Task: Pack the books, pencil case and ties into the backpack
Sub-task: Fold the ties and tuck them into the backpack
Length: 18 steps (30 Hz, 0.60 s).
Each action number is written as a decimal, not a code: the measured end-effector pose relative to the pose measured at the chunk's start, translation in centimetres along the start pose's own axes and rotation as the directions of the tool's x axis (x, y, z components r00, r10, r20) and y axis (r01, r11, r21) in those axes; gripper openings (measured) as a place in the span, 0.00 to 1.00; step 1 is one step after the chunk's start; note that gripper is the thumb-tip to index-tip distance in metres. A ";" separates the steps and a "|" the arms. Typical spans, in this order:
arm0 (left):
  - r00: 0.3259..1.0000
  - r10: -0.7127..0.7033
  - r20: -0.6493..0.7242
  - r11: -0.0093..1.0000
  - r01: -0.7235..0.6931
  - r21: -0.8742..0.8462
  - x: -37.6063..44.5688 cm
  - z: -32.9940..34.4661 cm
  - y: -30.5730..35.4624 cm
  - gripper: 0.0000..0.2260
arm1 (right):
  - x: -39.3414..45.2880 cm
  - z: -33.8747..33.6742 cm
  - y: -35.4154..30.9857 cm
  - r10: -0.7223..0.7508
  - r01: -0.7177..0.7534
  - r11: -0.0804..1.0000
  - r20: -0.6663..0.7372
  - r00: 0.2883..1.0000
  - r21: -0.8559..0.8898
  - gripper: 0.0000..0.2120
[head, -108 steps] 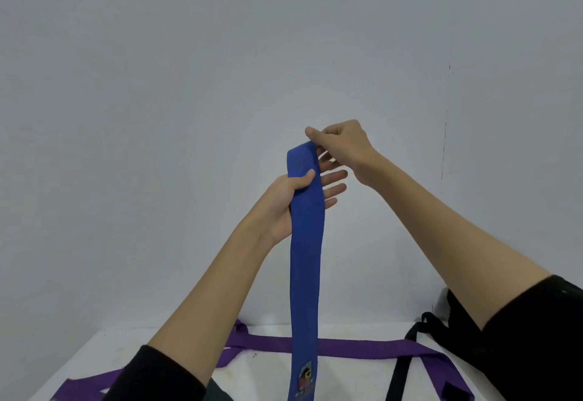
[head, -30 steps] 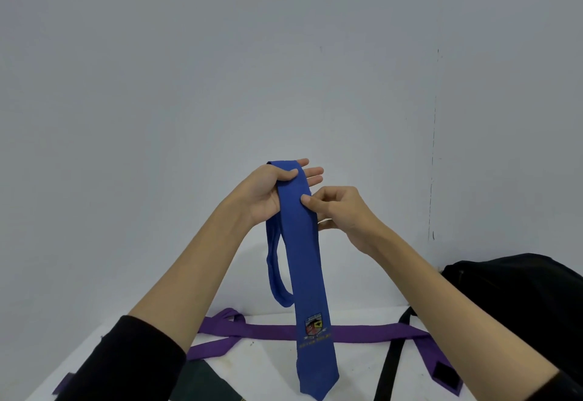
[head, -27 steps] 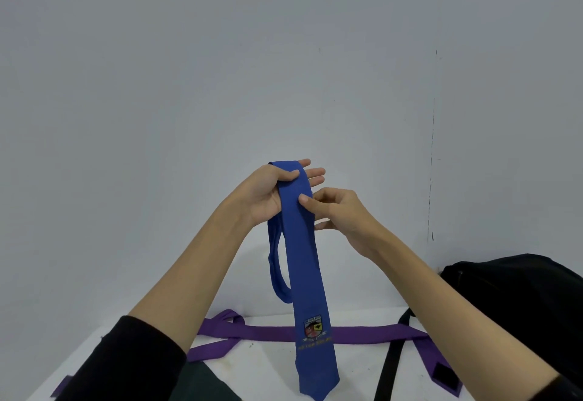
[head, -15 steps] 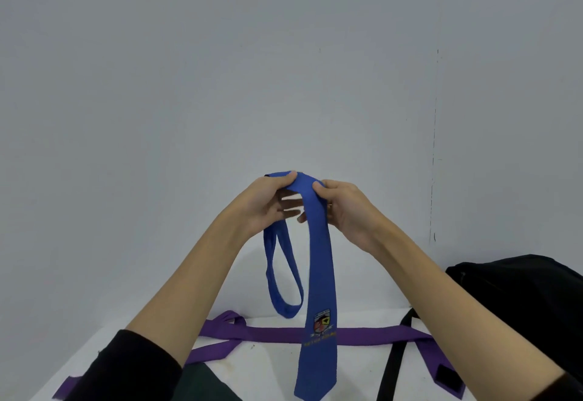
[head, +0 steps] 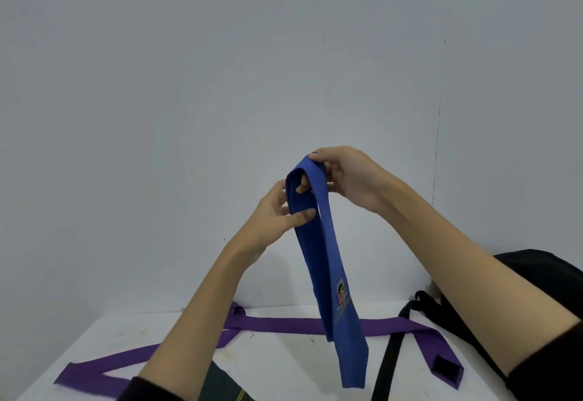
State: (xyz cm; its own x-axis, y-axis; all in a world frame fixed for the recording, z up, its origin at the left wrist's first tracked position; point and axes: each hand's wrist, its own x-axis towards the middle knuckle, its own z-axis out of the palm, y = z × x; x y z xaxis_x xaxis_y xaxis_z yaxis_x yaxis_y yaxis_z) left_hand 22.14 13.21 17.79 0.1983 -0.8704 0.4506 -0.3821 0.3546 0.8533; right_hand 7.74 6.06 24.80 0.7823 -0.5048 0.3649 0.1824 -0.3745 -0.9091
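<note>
A blue tie (head: pixel 328 274) with a crest near its wide end hangs folded over in the air in front of the wall. My right hand (head: pixel 350 176) pinches the fold at the top. My left hand (head: pixel 277 214) holds the doubled layers just below, thumb laid across the front. A purple tie (head: pixel 284 325) lies stretched across the white table (head: pixel 277 362). The black backpack (head: pixel 542 277) sits at the right, partly hidden by my right arm.
A black strap (head: pixel 389 350) of the backpack trails over the table near the purple tie's wide end. A dark green item with a yellow stripe (head: pixel 227 385) shows at the bottom edge. The grey wall stands close behind the table.
The loose loop of the blue tie has been drawn up flat against the front length. My right hand has risen to the top fold; my left hand has dropped below it.
</note>
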 end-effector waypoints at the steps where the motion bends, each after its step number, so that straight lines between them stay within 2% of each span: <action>1: 1.000 0.008 0.004 1.000 -0.008 -0.023 0.2 0.3 0.0 0.17 | 0.0 -0.1 0.0 0.010 -0.010 1.000 -0.010 1.000 0.009 0.13; 3: 1.000 0.005 -0.013 0.999 -0.005 -0.038 0.5 0.9 0.1 0.12 | -0.1 -0.4 -0.1 0.027 -0.027 0.999 -0.027 0.999 0.026 0.12; 6: 1.000 -0.007 0.005 0.999 0.007 0.038 0.5 1.9 -0.4 0.05 | -0.3 -1.1 -0.2 0.034 -0.032 0.999 -0.044 0.998 0.034 0.13; 12: 0.996 -0.083 0.040 0.992 0.079 0.094 -0.7 3.1 -4.0 0.11 | -0.4 -2.3 -0.1 0.021 -0.019 1.000 -0.121 0.992 0.017 0.12; 15: 0.992 -0.123 0.026 0.981 0.118 0.156 -1.5 3.8 -6.9 0.12 | 0.0 -2.6 0.1 0.018 -0.003 0.998 -0.216 0.976 0.068 0.12; 18: 0.984 -0.178 -0.006 0.976 0.178 0.129 -2.4 4.4 -9.7 0.13 | 0.4 -2.7 0.3 0.035 0.000 0.992 -0.274 0.961 0.129 0.16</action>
State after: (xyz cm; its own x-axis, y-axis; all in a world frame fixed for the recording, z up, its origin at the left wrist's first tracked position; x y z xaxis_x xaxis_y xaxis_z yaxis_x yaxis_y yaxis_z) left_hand 21.37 10.35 7.24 0.2688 -0.9176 0.2927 -0.4544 0.1472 0.8786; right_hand 6.46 3.65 25.21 0.5954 -0.7112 0.3737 0.2579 -0.2713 -0.9273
